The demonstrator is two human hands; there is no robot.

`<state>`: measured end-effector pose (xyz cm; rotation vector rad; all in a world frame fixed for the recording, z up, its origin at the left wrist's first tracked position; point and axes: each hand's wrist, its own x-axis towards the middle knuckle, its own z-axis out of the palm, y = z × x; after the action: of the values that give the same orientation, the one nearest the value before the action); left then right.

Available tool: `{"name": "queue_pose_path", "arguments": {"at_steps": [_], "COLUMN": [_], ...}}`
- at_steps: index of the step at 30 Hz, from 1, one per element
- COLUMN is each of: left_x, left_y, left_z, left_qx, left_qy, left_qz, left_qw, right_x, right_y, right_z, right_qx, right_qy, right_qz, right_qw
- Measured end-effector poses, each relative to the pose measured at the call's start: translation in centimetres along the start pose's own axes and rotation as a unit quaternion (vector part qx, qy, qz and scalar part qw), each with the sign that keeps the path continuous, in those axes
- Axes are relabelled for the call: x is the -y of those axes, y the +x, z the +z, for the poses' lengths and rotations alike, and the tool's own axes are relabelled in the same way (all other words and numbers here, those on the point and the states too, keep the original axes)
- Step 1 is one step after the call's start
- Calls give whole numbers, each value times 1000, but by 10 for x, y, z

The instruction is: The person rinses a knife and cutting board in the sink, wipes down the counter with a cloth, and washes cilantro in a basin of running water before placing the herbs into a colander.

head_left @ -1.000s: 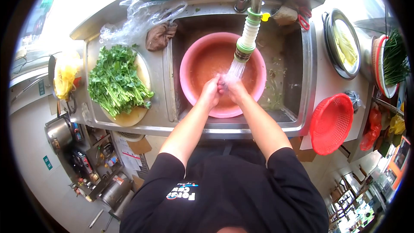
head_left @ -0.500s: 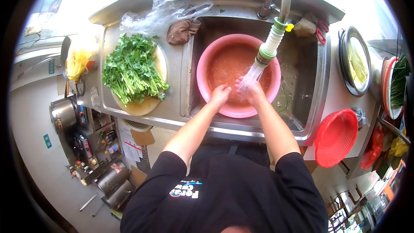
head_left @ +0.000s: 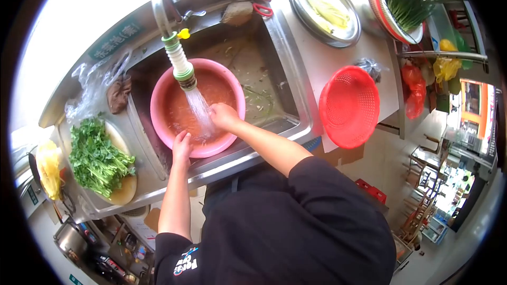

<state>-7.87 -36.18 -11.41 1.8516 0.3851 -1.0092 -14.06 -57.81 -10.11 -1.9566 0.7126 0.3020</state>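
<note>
Water pours from a tap with a white and green ribbed nozzle [head_left: 179, 63] into a pink basin [head_left: 240, 95] of reddish-brown water, set in the steel sink. My left hand [head_left: 182, 145] is over the basin's front rim, its fingers loosely bent and nothing visible in them. Just right of the stream, over the water, is my right hand [head_left: 224, 117]; its fingertips are hidden, and I cannot tell whether it holds anything. Leafy greens [head_left: 97, 155] lie on a round board [head_left: 127, 187] to the left.
A red perforated basket [head_left: 349, 106] stands right of the sink, below a metal plate [head_left: 346, 37] with pale cabbage. Farther right is a basket of long green stalks [head_left: 406, 0]. A brown cloth [head_left: 119, 94] and clear plastic bag [head_left: 87, 92] lie left of the basin.
The view has swung to the right and tilted, so the sink appears farther left. My hands have moved apart, the left to the front rim, the right beside the stream.
</note>
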Motion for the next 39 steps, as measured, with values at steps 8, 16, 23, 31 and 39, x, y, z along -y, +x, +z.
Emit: {"name": "queue_pose_path", "arguments": {"at_steps": [8, 16, 23, 31, 39], "left_x": [6, -29, -55, -59, -51], "left_y": [-5, -15, -20, -42, -61], "left_z": [-9, 28, 53, 28, -9], "left_qx": [-1, 53, 104, 111, 77], "left_qy": [-18, -62, -153, -303, -343], "left_qz": [15, 44, 56, 29, 32], "left_qw": [1000, 996, 981, 946, 936], "right_x": [-9, -129, 13, 81, 83], "right_y": [-117, -214, -241, -157, -87], "right_z": [-148, -208, -192, -83, -23], "right_qx": [-377, -153, -276, -27, 39], "right_qy": [-105, -173, -269, -219, -282], "right_qz": [-254, 187, -113, -280, -342], "right_qw": [884, 955, 916, 934, 895]}}
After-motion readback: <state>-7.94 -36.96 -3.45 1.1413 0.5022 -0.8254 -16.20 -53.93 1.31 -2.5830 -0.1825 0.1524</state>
